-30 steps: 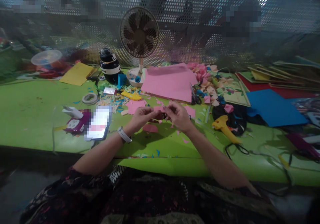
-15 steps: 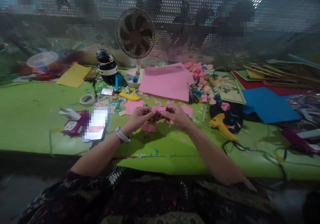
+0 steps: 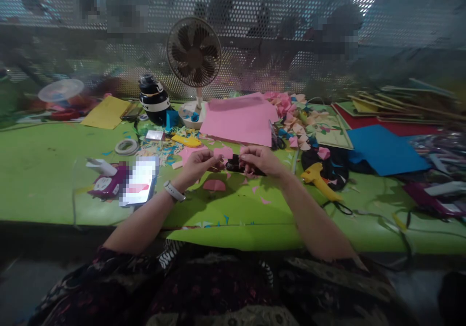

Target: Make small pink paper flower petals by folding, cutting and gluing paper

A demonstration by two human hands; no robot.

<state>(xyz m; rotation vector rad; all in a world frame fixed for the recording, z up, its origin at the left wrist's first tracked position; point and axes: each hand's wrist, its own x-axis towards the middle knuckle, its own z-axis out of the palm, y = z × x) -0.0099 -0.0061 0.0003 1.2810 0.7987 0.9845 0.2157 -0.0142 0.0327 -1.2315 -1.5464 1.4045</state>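
Observation:
Between the thumb and fingers of my left hand (image 3: pixel 201 164) is a small pink paper piece (image 3: pixel 223 152). My right hand (image 3: pixel 259 161) has its fingers closed around something dark, too blurred to name for certain; a black object (image 3: pixel 233 163) shows between the two hands. Just below my left hand, a pink half-round paper (image 3: pixel 214 185) lies on the green table. Beyond my hands lies a large pink sheet (image 3: pixel 238 119), with dark scissors (image 3: pixel 278 141) by its right corner.
A lit phone (image 3: pixel 140 182) and a purple box (image 3: pixel 108 182) stand at left. Behind are a fan (image 3: pixel 194 53), a black bottle (image 3: pixel 155 100) and a yellow cutter (image 3: pixel 186 141). A yellow glue gun (image 3: pixel 320 181) and blue sheet (image 3: pixel 388 148) lie at right.
My hands have moved apart. The black object now shows between them, and the pink piece stays with my left hand. The view has shifted slightly.

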